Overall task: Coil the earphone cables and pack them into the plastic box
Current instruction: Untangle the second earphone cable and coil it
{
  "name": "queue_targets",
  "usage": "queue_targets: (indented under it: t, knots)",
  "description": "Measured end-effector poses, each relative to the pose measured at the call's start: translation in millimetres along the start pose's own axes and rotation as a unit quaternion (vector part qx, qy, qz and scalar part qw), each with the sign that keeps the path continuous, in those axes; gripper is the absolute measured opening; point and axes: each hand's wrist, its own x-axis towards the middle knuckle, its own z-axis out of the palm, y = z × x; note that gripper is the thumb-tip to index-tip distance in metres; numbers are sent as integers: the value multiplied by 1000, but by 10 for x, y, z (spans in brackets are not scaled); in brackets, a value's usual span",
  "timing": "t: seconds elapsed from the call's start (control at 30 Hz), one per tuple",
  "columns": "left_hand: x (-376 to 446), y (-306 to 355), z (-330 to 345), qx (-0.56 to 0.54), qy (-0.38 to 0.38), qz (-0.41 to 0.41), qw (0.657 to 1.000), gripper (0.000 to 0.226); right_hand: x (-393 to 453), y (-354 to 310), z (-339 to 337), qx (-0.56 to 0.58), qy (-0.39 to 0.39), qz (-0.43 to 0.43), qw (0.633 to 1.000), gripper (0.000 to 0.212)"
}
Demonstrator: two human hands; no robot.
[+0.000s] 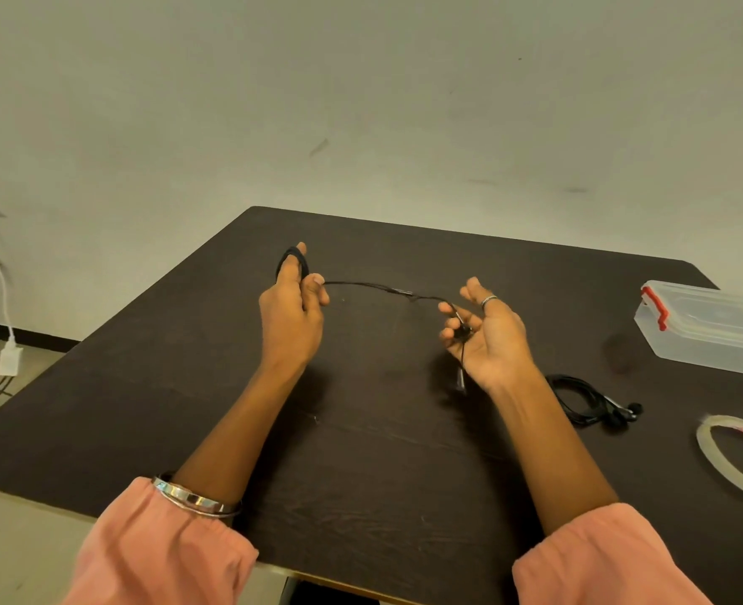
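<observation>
A black earphone cable (387,289) stretches in the air between my two hands above the dark table (361,451). My left hand (293,312) holds a coil of it wound round the fingers, thumb pressing the wire. My right hand (487,334), palm up, pinches the earbud end between curled fingers; a short tail of wire hangs below it. A second black earphone set (587,401) lies bundled on the table right of my right wrist. The clear plastic box (710,329) with red clips stands closed at the far right.
A roll of clear tape (729,456) lies at the right edge of the table. A white charger and cable (9,355) hang from the wall at the left, off the table. The wall rises behind the table's far edge.
</observation>
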Motion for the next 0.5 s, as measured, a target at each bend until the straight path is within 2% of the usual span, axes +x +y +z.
queue_targets:
  t: [0.07,0.1,0.13,0.17,0.2,0.23,0.27,0.33,0.43,0.5]
  knots:
    - [-4,-5,2,1,0,-7,1000,35,61,31,-28,-77,30,-63,995,22]
    - [2,-15,-1,2,2,-12,1000,34,102,60,-48,-161,49,-128,977,24]
    - [6,-24,-3,3,4,-17,1000,33,125,85,-63,-275,72,-204,937,25]
    - [10,-26,-7,4,6,-20,1000,33,122,105,-70,-376,84,-273,881,26]
    - [11,-26,-10,3,8,-22,1000,34,118,129,-70,-441,78,-333,830,26]
    - [9,-21,-11,2,7,-21,1000,35,99,151,-57,-468,54,-378,797,25]
    - [5,-14,-6,-2,6,-20,1000,36,66,180,-34,-471,20,-405,783,25]
    - [-8,5,4,-10,2,-17,1000,37,2,249,36,-483,-54,-425,763,30]
    - [-14,18,4,-13,-1,-9,1000,38,-58,367,119,-555,-135,-413,710,47]
    - [-9,7,2,-11,-5,-1,1000,38,-71,428,140,-574,-167,-389,701,59]
